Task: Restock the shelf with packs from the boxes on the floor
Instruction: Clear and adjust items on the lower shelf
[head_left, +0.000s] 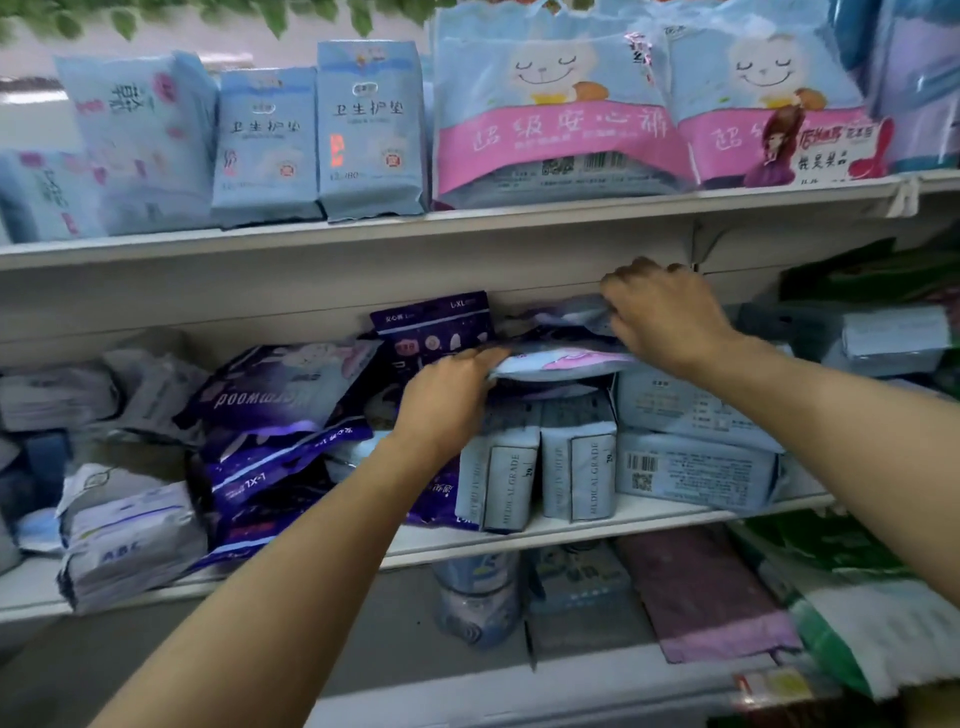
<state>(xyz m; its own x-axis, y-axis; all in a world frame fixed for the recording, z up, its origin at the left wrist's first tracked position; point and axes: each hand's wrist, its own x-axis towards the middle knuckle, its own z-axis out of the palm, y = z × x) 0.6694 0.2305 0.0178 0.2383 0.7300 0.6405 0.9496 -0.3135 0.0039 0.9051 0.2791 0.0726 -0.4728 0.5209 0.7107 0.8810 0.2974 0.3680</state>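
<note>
A flat light-blue and pink pack (563, 361) lies on top of pale blue packs (576, 467) on the middle shelf (519, 532). My left hand (447, 400) grips the pack's left end. My right hand (665, 317) holds the upper right edge of the stacked packs, just under the shelf above. Dark purple packs (280, 415) lie in a loose heap to the left of my left hand. No floor boxes are in view.
The top shelf (467, 223) carries upright light-blue packs (369, 130) and large blue-pink packs (556, 114). White and grey packs (130, 535) crowd the middle shelf's left end. The bottom shelf holds rolls (478, 597), a mauve pack (701, 592) and green-white packs (872, 613).
</note>
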